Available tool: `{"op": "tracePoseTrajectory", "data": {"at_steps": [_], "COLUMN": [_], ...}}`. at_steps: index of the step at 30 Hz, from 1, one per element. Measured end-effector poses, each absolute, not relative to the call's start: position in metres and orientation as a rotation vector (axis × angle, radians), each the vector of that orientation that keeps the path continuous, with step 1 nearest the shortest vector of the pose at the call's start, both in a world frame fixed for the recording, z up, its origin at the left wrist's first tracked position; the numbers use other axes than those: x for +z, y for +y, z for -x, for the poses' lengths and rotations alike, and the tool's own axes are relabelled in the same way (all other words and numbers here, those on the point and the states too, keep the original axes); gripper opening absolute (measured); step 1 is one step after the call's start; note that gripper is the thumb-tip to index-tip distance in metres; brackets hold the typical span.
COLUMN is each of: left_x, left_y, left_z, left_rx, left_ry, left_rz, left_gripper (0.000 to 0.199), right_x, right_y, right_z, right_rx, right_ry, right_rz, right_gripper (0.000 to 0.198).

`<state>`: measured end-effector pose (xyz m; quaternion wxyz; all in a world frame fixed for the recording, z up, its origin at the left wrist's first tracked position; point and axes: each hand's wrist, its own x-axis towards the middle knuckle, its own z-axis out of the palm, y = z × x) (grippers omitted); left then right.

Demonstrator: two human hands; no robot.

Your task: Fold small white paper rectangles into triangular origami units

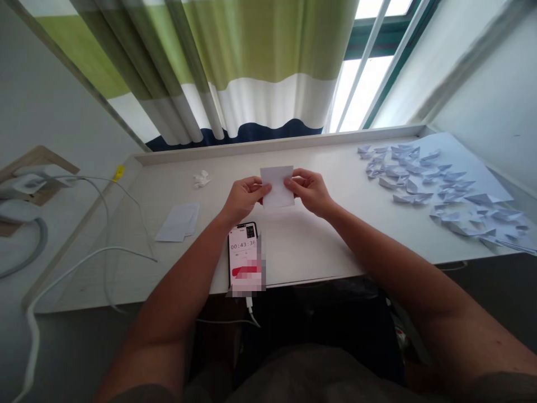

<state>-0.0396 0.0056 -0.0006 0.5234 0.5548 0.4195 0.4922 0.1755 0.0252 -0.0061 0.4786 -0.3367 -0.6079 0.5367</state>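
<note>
A small white sheet of paper (278,189) is held up over the middle of the desk. My left hand (242,200) pinches its left edge, thumb on the near face and fingers behind. On the opposite edge my right hand (311,191) grips it the same way. The sheet looks flat, and its far side is hidden from me. To the left lies a short stack of white paper sheets (178,223). Many folded white paper boats (413,173) crowd the right side of the desk.
A phone (243,254) showing a timer lies near the front edge, with a white charging cable (250,308) plugged in. Crumpled tissue (202,179) sits at the back left. White cords (104,224) cross the left end. Larger white sheets (470,162) lie under some boats.
</note>
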Motion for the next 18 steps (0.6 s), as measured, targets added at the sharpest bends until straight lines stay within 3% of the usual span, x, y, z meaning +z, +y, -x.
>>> {"op": "tracePoseTrajectory", "data": {"at_steps": [2, 6, 12, 16, 18], "left_x": [-0.002, 0.004, 0.004, -0.001, 0.000], "left_y": [0.005, 0.002, 0.001, -0.001, -0.004], "left_z": [0.045, 0.051, 0.049, 0.046, 0.044], "left_rx": [1.182, 1.202, 1.150, 1.134, 1.107], "left_ry": [0.990, 0.907, 0.945, 0.968, 0.998], "left_rz": [-1.312, -1.355, -1.394, -1.485, -1.528], "left_gripper": [0.043, 0.018, 0.031, 0.047, 0.047], "right_x": [-0.011, -0.011, -0.015, -0.018, -0.017], "right_y": [0.025, 0.022, 0.020, 0.019, 0.018], "right_z": [-0.175, -0.184, -0.187, -0.185, -0.185], "right_rx": [1.394, 1.464, 1.392, 1.374, 1.364], "right_ry": [-1.433, -1.460, -1.495, -1.521, -1.529], "right_rz": [0.777, 0.655, 0.721, 0.739, 0.774], "right_gripper": [0.052, 0.027, 0.026, 0.044, 0.040]}}
